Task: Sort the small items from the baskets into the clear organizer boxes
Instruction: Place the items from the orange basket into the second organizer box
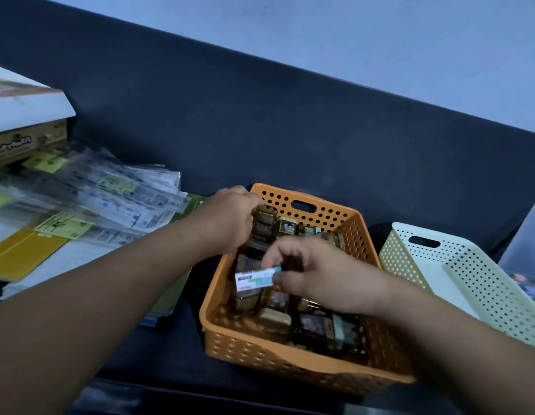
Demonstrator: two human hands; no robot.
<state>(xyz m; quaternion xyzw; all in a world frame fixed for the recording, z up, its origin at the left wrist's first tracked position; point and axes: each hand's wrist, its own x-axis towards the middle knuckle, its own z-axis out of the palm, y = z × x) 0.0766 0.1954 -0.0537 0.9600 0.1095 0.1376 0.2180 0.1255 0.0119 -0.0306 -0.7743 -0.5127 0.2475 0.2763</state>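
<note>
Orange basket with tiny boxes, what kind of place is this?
Probably a hobby sorting corner, maybe at home; I can't be sure. The orange basket holds small cases, clear-sleeved packets lie heaped beside stacked boxes, and a cream basket stands alongside. The right hand pinches a small card.

1. An indoor stock-sorting corner is being shown; whether it is being kept in a home or at a small shop cannot be told.
2. A dark, cloth-like surface (260, 139) is being used as the worktop, and it is being backed by a plain pale wall (350, 40).
3. Small packaged items (275, 319) are being kept together in a perforated orange basket (290, 363), with a cream basket (481, 295) being stood just beside it.
4. Printed sheets in clear plastic sleeves (110, 199) are being piled loosely to the left, over yellow and white folders (20, 256).
5. Flat printed cardboard boxes (26, 115) are being stacked at the far left, next to the sleeved sheets.
</note>
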